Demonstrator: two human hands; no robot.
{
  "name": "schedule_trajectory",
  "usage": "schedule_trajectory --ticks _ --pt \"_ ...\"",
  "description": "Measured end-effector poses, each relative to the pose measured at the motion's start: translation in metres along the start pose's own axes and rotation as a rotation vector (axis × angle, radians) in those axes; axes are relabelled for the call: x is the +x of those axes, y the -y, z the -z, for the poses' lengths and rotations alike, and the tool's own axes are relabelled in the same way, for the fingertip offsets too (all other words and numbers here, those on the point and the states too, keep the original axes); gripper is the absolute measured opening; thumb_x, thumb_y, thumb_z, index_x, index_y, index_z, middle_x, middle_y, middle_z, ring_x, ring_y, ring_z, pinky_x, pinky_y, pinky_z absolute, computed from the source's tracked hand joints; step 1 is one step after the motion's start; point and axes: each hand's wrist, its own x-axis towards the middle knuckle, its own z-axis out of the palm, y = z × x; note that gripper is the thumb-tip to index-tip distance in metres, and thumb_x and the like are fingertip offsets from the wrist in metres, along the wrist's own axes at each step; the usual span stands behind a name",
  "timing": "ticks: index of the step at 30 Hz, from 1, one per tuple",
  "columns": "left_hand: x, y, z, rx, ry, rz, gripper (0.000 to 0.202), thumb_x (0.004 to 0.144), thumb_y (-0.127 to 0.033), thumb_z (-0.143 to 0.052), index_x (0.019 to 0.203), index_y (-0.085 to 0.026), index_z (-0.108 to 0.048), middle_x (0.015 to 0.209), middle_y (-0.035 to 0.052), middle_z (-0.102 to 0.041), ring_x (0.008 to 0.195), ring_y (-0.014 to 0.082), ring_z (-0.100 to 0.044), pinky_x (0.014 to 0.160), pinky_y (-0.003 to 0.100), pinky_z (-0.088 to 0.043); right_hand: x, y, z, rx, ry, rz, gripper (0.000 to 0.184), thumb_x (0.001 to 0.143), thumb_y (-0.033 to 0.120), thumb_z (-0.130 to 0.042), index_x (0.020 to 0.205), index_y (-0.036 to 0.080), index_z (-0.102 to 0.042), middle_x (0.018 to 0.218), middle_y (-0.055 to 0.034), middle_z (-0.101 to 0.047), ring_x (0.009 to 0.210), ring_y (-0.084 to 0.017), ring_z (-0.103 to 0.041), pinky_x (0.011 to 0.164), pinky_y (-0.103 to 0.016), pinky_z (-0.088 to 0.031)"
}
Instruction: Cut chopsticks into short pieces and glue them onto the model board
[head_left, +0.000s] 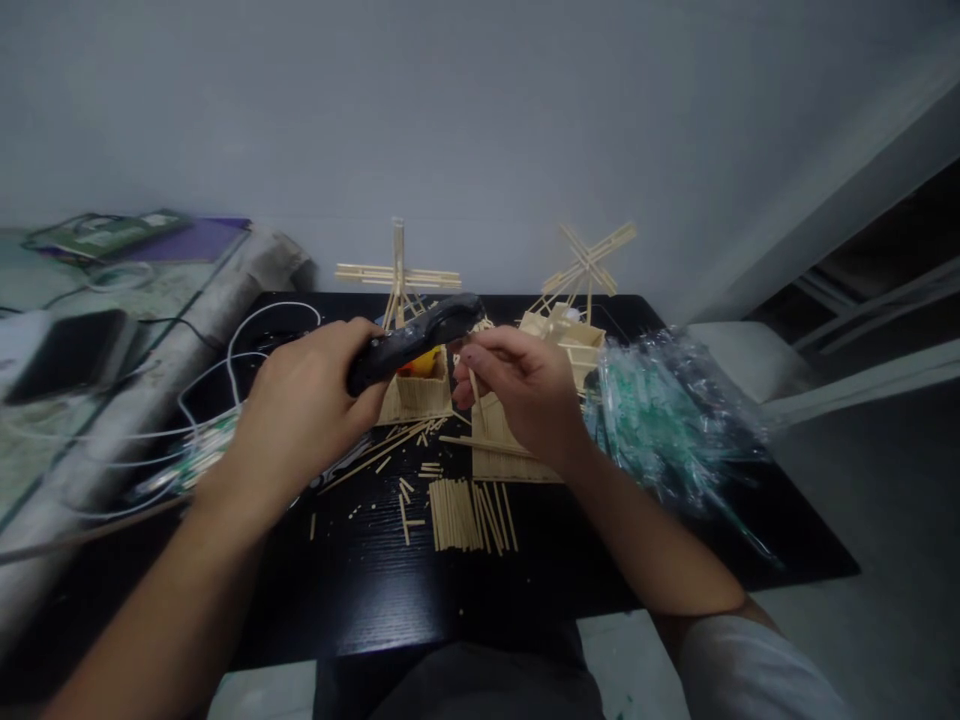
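Observation:
My left hand (pixel 307 395) is closed around a black glue gun (pixel 416 340), raised over the table and angled to the right. Close to the gun's right end, my right hand (pixel 529 385) pinches a thin wooden stick (pixel 477 400) that points downward. Below that hand lies a flat panel of joined sticks (pixel 499 462). A row of cut sticks (pixel 457 515) sits on the black table in front of it, with short loose pieces (pixel 405 510) to the left. The gun's tip is hard to make out.
Two stick models with crossed blades, a left one (pixel 398 272) and a right one (pixel 589 260), stand at the back. Clear plastic packaging (pixel 667 410) covers the table's right side. White cables (pixel 229 350) loop at left, beside a ledge bearing a dark phone-like object (pixel 71 352).

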Motion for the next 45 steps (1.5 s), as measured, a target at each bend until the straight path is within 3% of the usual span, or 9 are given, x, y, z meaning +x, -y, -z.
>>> schedule_trajectory --ticks 7,12,16,24,30,36,41,45 --pt "-0.004 -0.008 -0.001 0.078 0.006 -0.026 0.029 0.096 -0.033 -0.057 0.12 -0.023 -0.07 0.112 0.0167 -0.074 0.107 0.041 -0.074 0.085 0.051 -0.056 -0.004 0.006 0.005 -0.211 0.034 0.0 0.034 0.112 0.045 -0.065 0.084 0.026 -0.066 0.065 0.0042 -0.067 0.052 -0.011 -0.061 0.057 -0.031 -0.054" --pt "-0.004 -0.01 -0.002 0.109 0.002 -0.015 0.031 0.097 -0.033 -0.054 0.123 -0.024 -0.069 0.115 0.0178 -0.073 0.108 0.0403 -0.073 0.086 0.053 -0.056 -0.005 0.005 0.004 -0.212 0.05 0.05 0.034 0.115 0.043 -0.062 0.085 0.026 -0.065 0.066 0.0045 -0.065 0.05 -0.01 -0.058 0.054 -0.031 -0.05" --pt "-0.004 -0.009 -0.002 0.091 0.013 -0.016 0.027 0.099 -0.035 -0.055 0.121 -0.026 -0.067 0.114 0.0159 -0.071 0.108 0.0384 -0.072 0.086 0.05 -0.055 -0.005 0.004 0.004 -0.204 0.052 0.065 0.033 0.115 0.042 -0.06 0.086 0.026 -0.066 0.066 0.0051 -0.063 0.049 -0.01 -0.056 0.051 -0.03 -0.047" --pt "-0.005 -0.014 -0.003 0.178 0.006 -0.031 0.034 0.095 -0.028 -0.056 0.123 -0.016 -0.07 0.109 0.0158 -0.072 0.1 0.0369 -0.073 0.078 0.044 -0.053 -0.004 -0.004 0.005 -0.15 0.049 0.092 0.038 0.114 0.051 -0.067 0.087 0.025 -0.066 0.066 0.0059 -0.062 0.048 -0.008 -0.053 0.049 -0.027 -0.043" --pt "-0.005 -0.017 -0.004 0.169 0.019 -0.016 0.031 0.093 -0.026 -0.057 0.119 -0.019 -0.071 0.107 0.0147 -0.075 0.1 0.0366 -0.075 0.077 0.042 -0.053 -0.004 -0.004 0.005 -0.151 0.042 0.121 0.035 0.115 0.039 -0.064 0.084 0.024 -0.066 0.066 0.0057 -0.06 0.051 -0.008 -0.054 0.051 -0.027 -0.043" --pt "-0.004 -0.018 -0.002 0.222 0.081 0.056 0.017 0.096 -0.027 -0.057 0.106 -0.024 -0.07 0.087 0.007 -0.075 0.078 0.0288 -0.072 0.067 0.037 -0.041 -0.005 -0.005 0.005 -0.186 0.039 0.132 0.03 0.113 0.038 -0.063 0.086 0.024 -0.067 0.065 0.0062 -0.057 0.056 -0.01 -0.053 0.055 -0.028 -0.043" --pt "-0.004 -0.017 0.001 0.204 0.08 0.007 0.029 0.094 -0.029 -0.056 0.118 -0.021 -0.07 0.108 0.0139 -0.078 0.1 0.0354 -0.078 0.073 0.04 -0.048 -0.005 -0.006 0.007 -0.22 0.031 0.155 0.03 0.115 0.035 -0.06 0.088 0.024 -0.068 0.069 0.0046 -0.062 0.058 -0.009 -0.053 0.057 -0.029 -0.042" --pt "-0.005 -0.017 0.001 0.191 0.071 -0.001 0.032 0.094 -0.031 -0.054 0.12 -0.021 -0.07 0.11 0.0143 -0.078 0.104 0.0366 -0.077 0.076 0.042 -0.051 -0.004 -0.007 0.008 -0.266 0.02 0.179 0.03 0.116 0.036 -0.06 0.09 0.024 -0.068 0.071 0.004 -0.065 0.059 -0.01 -0.054 0.059 -0.03 -0.043"
